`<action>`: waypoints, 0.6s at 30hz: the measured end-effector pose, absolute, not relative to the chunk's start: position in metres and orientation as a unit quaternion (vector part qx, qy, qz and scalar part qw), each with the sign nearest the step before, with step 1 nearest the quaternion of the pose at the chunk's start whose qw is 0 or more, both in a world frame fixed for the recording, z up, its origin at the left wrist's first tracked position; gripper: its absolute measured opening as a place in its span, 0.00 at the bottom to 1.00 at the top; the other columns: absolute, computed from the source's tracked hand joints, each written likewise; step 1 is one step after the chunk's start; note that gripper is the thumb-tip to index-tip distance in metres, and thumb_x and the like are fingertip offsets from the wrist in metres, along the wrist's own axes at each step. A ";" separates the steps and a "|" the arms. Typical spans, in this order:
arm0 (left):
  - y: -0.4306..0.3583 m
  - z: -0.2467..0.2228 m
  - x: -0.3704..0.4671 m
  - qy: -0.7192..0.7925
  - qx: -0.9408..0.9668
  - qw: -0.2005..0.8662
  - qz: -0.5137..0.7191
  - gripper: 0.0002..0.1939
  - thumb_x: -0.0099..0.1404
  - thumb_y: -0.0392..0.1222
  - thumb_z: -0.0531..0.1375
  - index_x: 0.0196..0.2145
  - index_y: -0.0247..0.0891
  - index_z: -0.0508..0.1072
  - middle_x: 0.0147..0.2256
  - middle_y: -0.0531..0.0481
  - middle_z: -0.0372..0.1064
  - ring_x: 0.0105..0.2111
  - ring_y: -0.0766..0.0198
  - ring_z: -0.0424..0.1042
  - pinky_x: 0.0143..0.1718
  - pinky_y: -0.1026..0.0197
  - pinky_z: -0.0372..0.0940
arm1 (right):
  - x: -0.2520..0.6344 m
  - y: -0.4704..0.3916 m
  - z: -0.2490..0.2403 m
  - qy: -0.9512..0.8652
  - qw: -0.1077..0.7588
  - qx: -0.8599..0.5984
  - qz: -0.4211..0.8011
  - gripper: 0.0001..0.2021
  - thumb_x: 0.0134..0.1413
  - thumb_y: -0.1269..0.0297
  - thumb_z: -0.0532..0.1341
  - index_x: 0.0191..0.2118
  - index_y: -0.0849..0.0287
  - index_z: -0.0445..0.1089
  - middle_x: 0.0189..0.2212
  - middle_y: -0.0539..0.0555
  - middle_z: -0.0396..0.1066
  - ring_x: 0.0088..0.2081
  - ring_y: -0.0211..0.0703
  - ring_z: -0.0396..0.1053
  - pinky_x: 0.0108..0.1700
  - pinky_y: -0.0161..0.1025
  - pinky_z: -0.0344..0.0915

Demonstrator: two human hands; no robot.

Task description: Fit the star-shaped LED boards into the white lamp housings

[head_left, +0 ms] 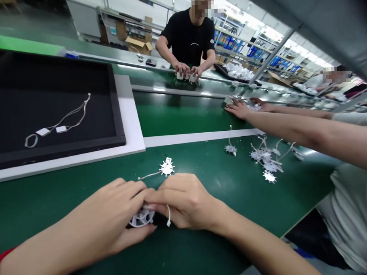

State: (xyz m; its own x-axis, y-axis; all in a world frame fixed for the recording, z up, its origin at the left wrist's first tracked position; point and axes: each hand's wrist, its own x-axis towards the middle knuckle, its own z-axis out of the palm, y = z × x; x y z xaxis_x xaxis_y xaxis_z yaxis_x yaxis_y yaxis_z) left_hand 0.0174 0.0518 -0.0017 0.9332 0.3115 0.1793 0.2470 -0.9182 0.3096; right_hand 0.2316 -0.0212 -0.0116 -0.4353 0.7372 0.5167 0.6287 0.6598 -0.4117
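Observation:
My left hand [122, 212] is closed around a round white plastic part with spokes [142, 219], near the front of the green table. Against its upper side, the bent fingers of my right hand [182, 201] pinch together; a short white cable with a connector [168, 218] hangs out below them. What lies between the right fingertips is hidden. Just beyond my hands lies a white spiked disc [167, 168], its cable stretched to the left. Farther right is another spiked disc with a cable [231, 150].
A black tray [111, 146] on a white board holds two small cabled pieces. Several spiked discs [267, 160] are heaped at right. A co-worker's arms [291, 121] reach in from the right over the table. Across it, a person in black [187, 37] handles white parts.

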 end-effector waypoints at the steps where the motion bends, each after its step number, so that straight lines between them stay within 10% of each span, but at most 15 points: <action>1: 0.055 -0.002 0.017 0.144 0.974 0.128 0.121 0.08 0.65 0.49 0.67 0.37 0.44 0.77 0.31 0.52 0.76 0.26 0.56 0.75 0.26 0.55 0.69 | 0.234 -0.021 -0.010 -0.834 0.361 -0.407 0.091 0.17 0.76 0.59 0.53 0.40 0.56 0.78 0.29 0.53 0.81 0.29 0.41 0.75 0.33 0.39 0.71; 18: 0.064 0.027 0.009 0.138 0.969 0.077 0.192 0.16 0.77 0.51 0.56 0.51 0.36 0.73 0.44 0.44 0.80 0.37 0.54 0.80 0.34 0.54 0.69 | 0.238 -0.023 0.007 -0.719 0.371 -0.518 0.276 0.11 0.70 0.67 0.60 0.33 0.55 0.73 0.27 0.47 0.77 0.27 0.37 0.72 0.31 0.36 0.66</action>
